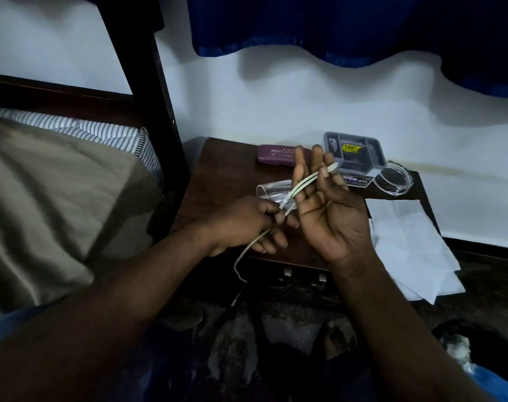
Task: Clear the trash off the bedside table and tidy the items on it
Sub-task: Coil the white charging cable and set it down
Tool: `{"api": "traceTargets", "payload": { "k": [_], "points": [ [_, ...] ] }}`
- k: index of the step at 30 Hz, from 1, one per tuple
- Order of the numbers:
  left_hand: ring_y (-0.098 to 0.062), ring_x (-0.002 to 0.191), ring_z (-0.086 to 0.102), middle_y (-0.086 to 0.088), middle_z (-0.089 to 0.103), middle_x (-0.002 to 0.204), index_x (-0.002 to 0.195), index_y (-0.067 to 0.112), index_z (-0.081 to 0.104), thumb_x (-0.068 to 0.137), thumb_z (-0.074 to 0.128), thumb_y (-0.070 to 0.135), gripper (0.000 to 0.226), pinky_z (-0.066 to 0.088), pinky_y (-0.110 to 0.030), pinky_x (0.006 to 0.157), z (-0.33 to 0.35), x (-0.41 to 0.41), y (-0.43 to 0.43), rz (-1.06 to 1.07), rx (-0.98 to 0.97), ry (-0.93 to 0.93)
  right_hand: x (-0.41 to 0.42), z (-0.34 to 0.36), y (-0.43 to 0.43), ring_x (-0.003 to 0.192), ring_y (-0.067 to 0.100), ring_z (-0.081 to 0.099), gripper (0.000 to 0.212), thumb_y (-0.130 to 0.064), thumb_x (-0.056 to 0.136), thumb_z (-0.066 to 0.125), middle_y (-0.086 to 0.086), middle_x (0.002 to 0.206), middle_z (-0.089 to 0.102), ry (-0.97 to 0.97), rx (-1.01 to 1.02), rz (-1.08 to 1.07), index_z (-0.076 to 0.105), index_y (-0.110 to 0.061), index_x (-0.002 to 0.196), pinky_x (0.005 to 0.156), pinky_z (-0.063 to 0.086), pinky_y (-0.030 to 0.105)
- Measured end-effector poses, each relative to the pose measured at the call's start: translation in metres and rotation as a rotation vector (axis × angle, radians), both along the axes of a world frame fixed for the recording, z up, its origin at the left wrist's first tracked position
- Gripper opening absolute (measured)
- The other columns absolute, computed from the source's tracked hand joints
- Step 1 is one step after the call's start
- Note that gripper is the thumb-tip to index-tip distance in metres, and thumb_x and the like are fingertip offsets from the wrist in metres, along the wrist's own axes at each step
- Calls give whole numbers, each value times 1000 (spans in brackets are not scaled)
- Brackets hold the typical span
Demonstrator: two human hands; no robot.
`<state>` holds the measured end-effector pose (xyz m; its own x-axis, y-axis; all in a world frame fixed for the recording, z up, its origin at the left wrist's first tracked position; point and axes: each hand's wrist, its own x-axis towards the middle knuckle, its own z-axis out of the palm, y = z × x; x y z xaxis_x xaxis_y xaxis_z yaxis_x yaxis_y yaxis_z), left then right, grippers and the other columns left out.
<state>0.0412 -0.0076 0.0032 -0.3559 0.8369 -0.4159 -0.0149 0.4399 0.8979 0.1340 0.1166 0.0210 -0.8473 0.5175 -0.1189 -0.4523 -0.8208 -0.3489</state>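
Over the dark wooden bedside table [218, 169], both hands work a white cable [302, 185]. My right hand [328, 210] is raised palm-up with fingers spread, and the cable is looped between its fingers. My left hand [247, 224] pinches the cable near its plug; the loose end hangs down past the table's front edge. On the table lie a clear tumbler [271, 190] on its side behind my hands, a purple glasses case [276, 155], a grey plastic blister pack [354, 158] with a yellow sticker, and a clear round lid [393, 181].
White paper sheets [409, 245] droop over the table's right front corner. A bed [52, 198] with a beige cover and a dark post [148, 91] stands to the left. A blue curtain [334, 24] hangs above. A dark bin [473, 349] sits at lower right.
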Motion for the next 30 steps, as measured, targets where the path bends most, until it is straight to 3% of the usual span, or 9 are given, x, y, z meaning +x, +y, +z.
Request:
{"api": "traceTargets", "payload": {
  "k": [4, 8, 13, 17, 21, 24, 27, 30],
  "points": [
    [-15, 60, 65, -2, 73, 78, 110, 15, 75, 109, 48, 22, 27, 49, -23, 59, -3, 6, 0, -128, -84, 91, -2, -9, 7, 110, 29, 74, 20, 6, 87, 53, 12, 111, 78, -72, 134, -101, 65, -5, 99, 100, 58, 35],
    [-9, 55, 59, 1, 70, 66, 93, 18, 80, 104, 59, 23, 24, 46, -21, 56, 1, 0, 3, -51, -13, 371, -4, -21, 9, 117, 28, 71, 17, 5, 93, 55, 9, 109, 79, -194, 437, -115, 64, -6, 102, 105, 55, 33],
    [-4, 65, 63, 3, 74, 76, 83, 24, 80, 91, 76, 32, 12, 46, -25, 63, 3, -10, 0, 41, 96, 675, -4, -30, 4, 120, 35, 69, 17, 5, 99, 55, 14, 109, 77, -306, 721, -113, 68, -6, 101, 101, 56, 37],
    [-4, 81, 67, 9, 76, 89, 88, 29, 80, 85, 75, 34, 7, 48, -23, 73, 8, -14, -4, 7, 144, 844, -3, -33, 2, 104, 25, 76, 21, 6, 101, 54, 15, 107, 78, -506, 897, -68, 71, -7, 101, 84, 60, 35],
    [1, 83, 60, 14, 73, 90, 89, 26, 78, 84, 79, 22, 7, 40, -16, 74, 15, -19, -7, -7, 213, 990, -4, -42, 5, 85, 17, 74, 26, -3, 96, 54, 8, 97, 80, -711, 1148, 21, 76, -14, 103, 78, 57, 33],
    [1, 83, 62, 17, 71, 86, 87, 25, 75, 85, 80, 19, 8, 46, -19, 78, 17, -24, -8, 65, 247, 996, -5, -39, -2, 67, 11, 70, 25, -2, 105, 49, 5, 81, 77, -736, 1124, 145, 73, -8, 99, 66, 55, 26],
    [-1, 80, 64, 16, 71, 82, 86, 25, 74, 85, 80, 19, 8, 49, -23, 76, 16, -29, -8, 110, 272, 976, -3, -33, -8, 53, 14, 61, 35, -19, 111, 46, 0, 64, 70, -719, 1060, 169, 66, -10, 84, 56, 48, 25],
    [-2, 80, 66, 16, 71, 80, 86, 23, 75, 84, 82, 17, 10, 47, -18, 71, 16, -29, -8, 123, 306, 920, -4, -33, -11, 51, 17, 55, 42, -39, 110, 44, 2, 60, 65, -731, 986, 226, 67, -12, 87, 53, 42, 28]
  ]
}}
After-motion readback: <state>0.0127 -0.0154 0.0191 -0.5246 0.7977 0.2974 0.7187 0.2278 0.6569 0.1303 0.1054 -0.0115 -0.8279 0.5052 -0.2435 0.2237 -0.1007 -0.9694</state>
